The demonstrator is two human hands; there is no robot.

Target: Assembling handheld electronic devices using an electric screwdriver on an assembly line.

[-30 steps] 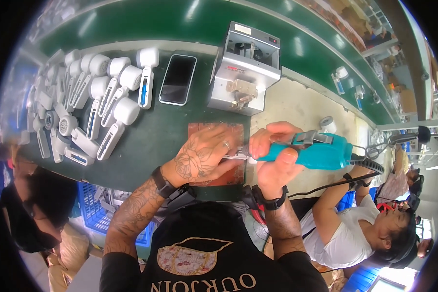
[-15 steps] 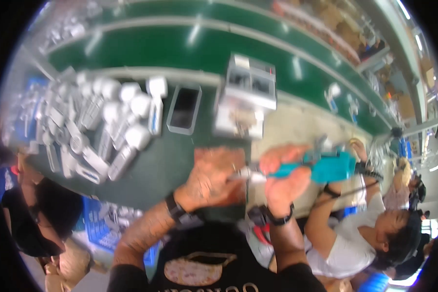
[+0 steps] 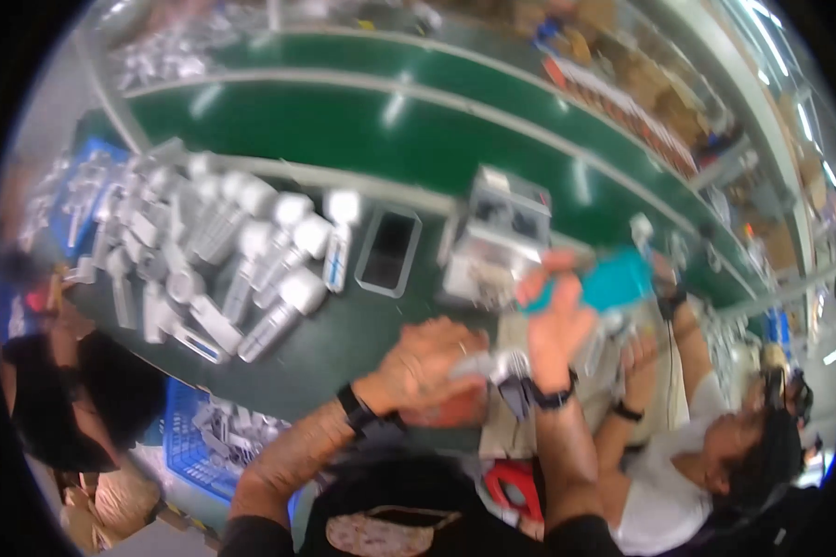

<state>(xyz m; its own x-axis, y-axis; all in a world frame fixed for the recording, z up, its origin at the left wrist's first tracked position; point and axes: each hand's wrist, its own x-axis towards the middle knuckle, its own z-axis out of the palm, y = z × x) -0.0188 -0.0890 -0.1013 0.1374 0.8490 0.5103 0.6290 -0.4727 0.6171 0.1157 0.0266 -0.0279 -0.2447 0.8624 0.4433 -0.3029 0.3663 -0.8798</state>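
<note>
My left hand (image 3: pixel 427 364) is closed around a whitish part (image 3: pixel 474 366), its fingers hiding most of it. Under this hand shows a reddish-brown block or pad (image 3: pixel 457 410), blurred. My right hand (image 3: pixel 565 323) grips a teal electric screwdriver (image 3: pixel 620 280), raised above and to the right of the left hand and apart from the whitish part. Left of my hands lies a heap of white, long-handled devices with rounded heads (image 3: pixel 279 311). Motion blur hides the screwdriver's tip.
A phone-like dark panel in a clear tray (image 3: pixel 390 251) lies beyond my left hand. Clear-sided boxes (image 3: pixel 506 218) stand beside it. A blue basket of parts (image 3: pixel 195 446) is at lower left. One co-worker in white (image 3: pixel 664 473) works at right; another person in black (image 3: pixel 102 399) is at left.
The right hand has lifted the screwdriver up and away from the whitish part at the left hand. The whole view has shifted, with the bench contents appearing lower and further right.
</note>
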